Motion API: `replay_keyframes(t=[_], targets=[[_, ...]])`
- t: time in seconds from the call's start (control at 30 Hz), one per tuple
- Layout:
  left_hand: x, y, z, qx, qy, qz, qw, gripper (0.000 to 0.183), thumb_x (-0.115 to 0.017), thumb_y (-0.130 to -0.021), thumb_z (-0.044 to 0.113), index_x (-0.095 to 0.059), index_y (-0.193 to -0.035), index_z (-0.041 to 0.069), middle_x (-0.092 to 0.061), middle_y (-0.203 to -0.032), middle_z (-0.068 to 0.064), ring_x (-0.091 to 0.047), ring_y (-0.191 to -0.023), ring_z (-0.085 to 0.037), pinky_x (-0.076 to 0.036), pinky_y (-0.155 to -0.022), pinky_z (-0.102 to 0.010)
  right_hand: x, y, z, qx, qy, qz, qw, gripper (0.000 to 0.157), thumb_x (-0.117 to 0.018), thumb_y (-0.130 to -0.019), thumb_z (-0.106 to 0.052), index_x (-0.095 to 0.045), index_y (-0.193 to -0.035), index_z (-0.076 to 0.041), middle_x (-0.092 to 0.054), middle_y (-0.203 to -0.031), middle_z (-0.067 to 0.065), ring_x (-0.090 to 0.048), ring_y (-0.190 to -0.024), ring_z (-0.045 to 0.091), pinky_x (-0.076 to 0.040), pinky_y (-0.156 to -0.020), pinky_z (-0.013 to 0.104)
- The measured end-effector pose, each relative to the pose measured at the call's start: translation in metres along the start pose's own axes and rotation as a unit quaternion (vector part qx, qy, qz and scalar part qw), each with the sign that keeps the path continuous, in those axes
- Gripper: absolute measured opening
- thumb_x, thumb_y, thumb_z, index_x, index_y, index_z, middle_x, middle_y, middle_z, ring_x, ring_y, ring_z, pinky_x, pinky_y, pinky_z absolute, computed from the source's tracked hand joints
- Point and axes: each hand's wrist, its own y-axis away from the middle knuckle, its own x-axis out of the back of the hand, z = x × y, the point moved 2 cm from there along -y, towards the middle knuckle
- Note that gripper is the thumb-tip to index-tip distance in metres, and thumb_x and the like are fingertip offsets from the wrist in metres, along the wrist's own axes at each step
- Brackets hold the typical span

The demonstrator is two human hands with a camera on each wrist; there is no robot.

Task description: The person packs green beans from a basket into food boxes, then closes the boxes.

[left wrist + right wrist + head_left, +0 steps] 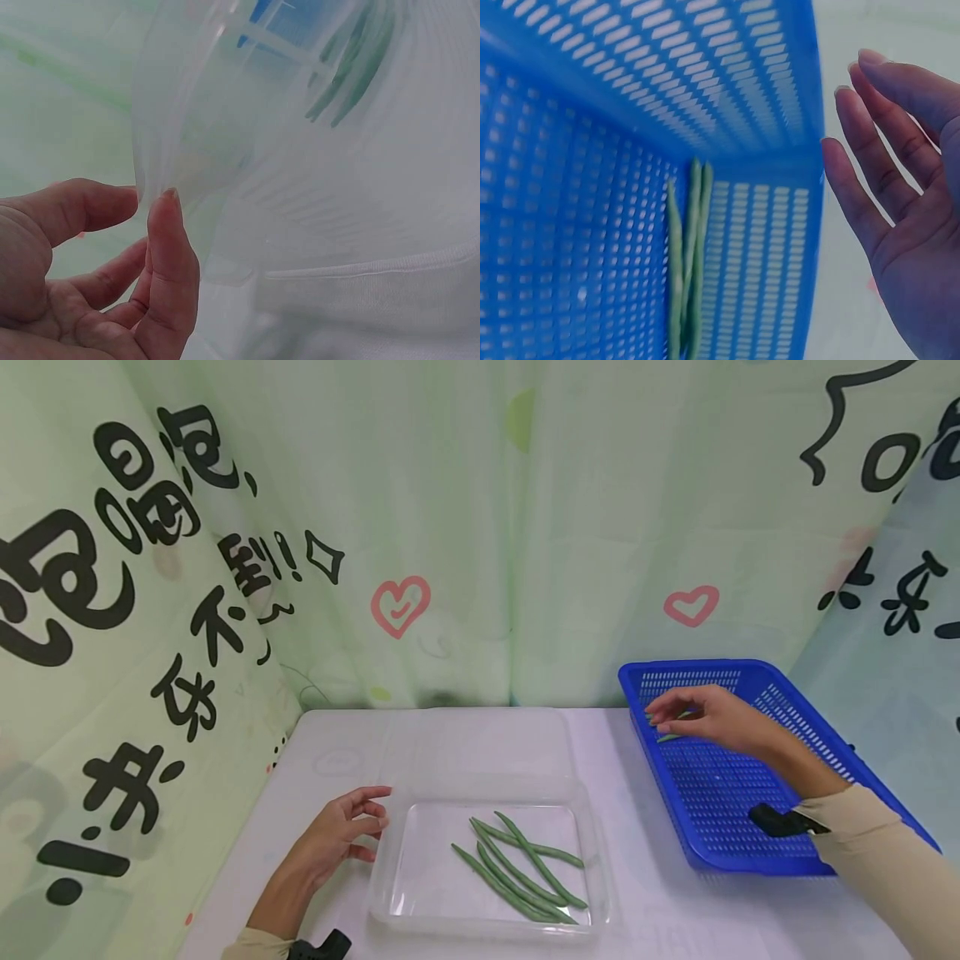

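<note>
A clear plastic box [491, 935] rests on the table with several green beans [517, 868] lying crossed inside it. At its left edge, my left hand [341, 831] pinches the rim between thumb and fingertip, as the left wrist view shows around the box wall [180, 127]. Over the far left part of the blue basket [731, 864] hovers my right hand [708, 718], fingers slightly bent and holding nothing. In the right wrist view, this hand [907, 165] is beside the basket's rim, and a few green beans [686, 262] lie along the basket wall inside.
A pale cloth covers the table [345, 743]. Behind and at the left hangs a light green curtain [465, 527] with black characters and red hearts. The blue basket's raised walls stand to the right of the box.
</note>
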Motion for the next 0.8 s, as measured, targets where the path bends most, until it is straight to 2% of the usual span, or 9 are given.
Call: replay_keyframes(t=[0.13,0.43,0.7,0.8], targets=[[0.000,0.000,0.000,0.000,0.001,-0.001,1.0000,0.056,-0.065,-0.096,0.006,-0.044,-0.148,-0.001,-0.057,-0.103,-0.003,-0.062,-0.087,-0.022,-0.057,-0.060,-0.029,0.005,0.001,0.013,0.004,0.013,0.008,1.000,0.023,-0.070,-0.095,-0.008,-0.071,-0.118,-0.005,-0.072,-0.107,0.016,-0.068,-0.095,0.015,-0.056,-0.080,0.019],[0.001,0.000,0.000,-0.002,0.003,-0.004,1.0000,0.056,-0.065,-0.096,0.006,-0.044,-0.148,-0.001,-0.057,-0.103,-0.003,-0.063,-0.087,-0.022,-0.057,-0.059,-0.028,0.013,0.002,0.040,-0.015,-0.005,-0.005,1.000,0.026,-0.071,-0.095,-0.007,-0.069,-0.120,-0.005,-0.070,-0.112,0.021,-0.068,-0.099,0.017,-0.056,-0.081,0.019],[0.001,-0.001,-0.002,-0.002,0.005,-0.005,1.0000,0.057,-0.065,-0.096,0.006,-0.044,-0.148,-0.001,-0.056,-0.102,-0.002,-0.062,-0.087,-0.021,-0.057,-0.059,-0.028,0.019,0.005,0.063,-0.025,0.024,-0.013,0.999,0.034,-0.073,-0.092,-0.005,-0.067,-0.124,0.002,-0.070,-0.116,0.021,-0.069,-0.102,0.014,-0.054,-0.082,0.015],[0.001,-0.002,-0.003,-0.002,0.006,-0.003,1.0000,0.057,-0.065,-0.096,0.006,-0.044,-0.148,0.000,-0.057,-0.102,-0.002,-0.062,-0.088,-0.022,-0.057,-0.058,-0.029,0.021,0.006,0.073,-0.041,0.034,-0.014,0.998,0.036,-0.074,-0.091,-0.007,-0.066,-0.125,0.003,-0.070,-0.116,0.021,-0.069,-0.104,0.022,-0.053,-0.082,0.015]])
